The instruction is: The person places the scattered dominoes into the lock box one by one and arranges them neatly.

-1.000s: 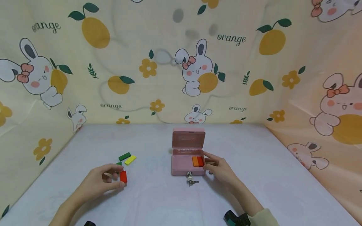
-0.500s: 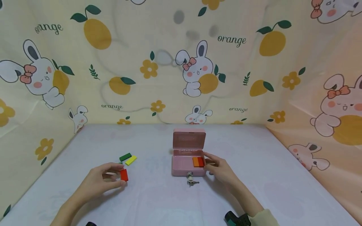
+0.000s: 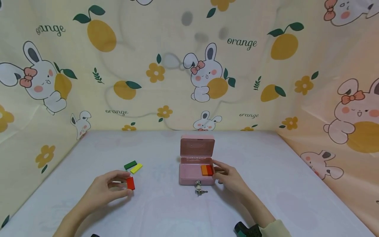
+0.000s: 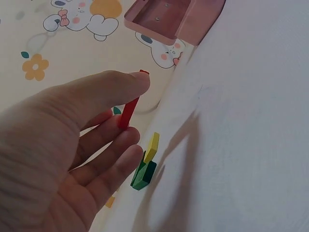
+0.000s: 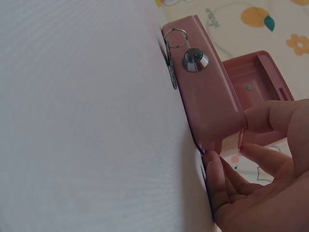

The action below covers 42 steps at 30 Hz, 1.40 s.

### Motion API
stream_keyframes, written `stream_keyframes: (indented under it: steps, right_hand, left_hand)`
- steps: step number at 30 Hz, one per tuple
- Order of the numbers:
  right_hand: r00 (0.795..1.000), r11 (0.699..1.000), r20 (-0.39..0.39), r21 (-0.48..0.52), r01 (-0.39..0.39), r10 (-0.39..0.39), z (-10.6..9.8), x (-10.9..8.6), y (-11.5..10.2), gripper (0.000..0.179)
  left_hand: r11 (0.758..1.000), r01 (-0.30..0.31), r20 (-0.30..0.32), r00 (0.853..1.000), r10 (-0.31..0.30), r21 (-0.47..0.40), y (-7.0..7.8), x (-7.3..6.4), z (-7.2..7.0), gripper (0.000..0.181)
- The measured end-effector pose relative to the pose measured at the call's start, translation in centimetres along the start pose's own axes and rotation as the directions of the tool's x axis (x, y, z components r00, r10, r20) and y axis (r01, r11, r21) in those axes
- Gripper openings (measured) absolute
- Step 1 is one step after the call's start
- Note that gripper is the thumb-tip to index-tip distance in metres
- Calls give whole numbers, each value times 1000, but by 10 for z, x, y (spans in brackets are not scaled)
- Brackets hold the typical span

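My left hand [image 3: 106, 189] pinches a small flat red block [image 3: 130, 183] between thumb and fingers. The left wrist view shows this red block [image 4: 129, 111] edge-on, held above the white surface. Behind that hand lie a green block [image 3: 130, 165] and a yellow block [image 3: 136, 168]. A pink metal cash box [image 3: 188, 181] stands near the middle with its lid [image 3: 197, 147] raised. Inside, an orange block [image 3: 204, 170] and another red block [image 3: 209, 170] sit side by side at the right wall. My right hand [image 3: 231, 177] grips the box's right side, thumb at the front corner.
Keys [image 3: 200, 192] on a ring hang from the lock [image 5: 195, 59] on the box's front. A white cloth [image 3: 160, 210] covers the table. Behind and at both sides rises a printed curtain [image 3: 171, 95] with rabbits and oranges.
My left hand has shifted slightly to the right with the red block, which leans a little more. A bit of green beside its fingers is now hidden. The right hand stays at the box.
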State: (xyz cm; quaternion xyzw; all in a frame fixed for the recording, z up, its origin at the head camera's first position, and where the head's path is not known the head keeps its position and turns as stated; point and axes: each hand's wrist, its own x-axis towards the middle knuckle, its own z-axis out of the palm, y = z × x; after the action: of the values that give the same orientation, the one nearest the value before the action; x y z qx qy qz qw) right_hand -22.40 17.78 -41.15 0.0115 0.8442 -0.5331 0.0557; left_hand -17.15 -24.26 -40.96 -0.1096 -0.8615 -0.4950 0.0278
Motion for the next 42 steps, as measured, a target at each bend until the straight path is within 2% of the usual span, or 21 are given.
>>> stream_keyframes:
  steps: [10, 17, 23, 26, 30, 34, 42]
  right_hand:
    - [1000, 1000, 1, -3, 5, -5, 0, -1, -1, 60]
    - [1000, 1000, 9, 12, 5, -5, 0, 0, -2, 58]
    - [1000, 1000, 11, 22, -3, 3, 1, 0, -2, 55]
    - [1000, 1000, 7, 20, -8, 8, 0, 0, -2, 56]
    - [1000, 1000, 9, 32, 0, -1, -1, 0, -2, 55]
    - [1000, 999, 9, 34, 12, -12, -2, 0, -2, 54]
    - [1000, 999, 7, 35, -9, 9, 0, 1, -1, 57]
  left_hand:
    - [999, 24, -11, 1000, -24, 23, 1, 1, 3, 61]
    - [1000, -2, 1, 1000, 2, -7, 4, 2, 8, 58]
    - [992, -75, 33, 996, 78, -101, 8, 9, 19, 56]
    - [986, -115, 26, 992, 120, -124, 14, 13, 24, 53]
    - [980, -169, 18, 985, 172, -101, 21, 21, 31, 50]
    - [974, -213, 36, 976, 216, -82, 28, 30, 37, 48]
    - [956, -292, 43, 955, 293, -41, 46, 45, 54, 48]
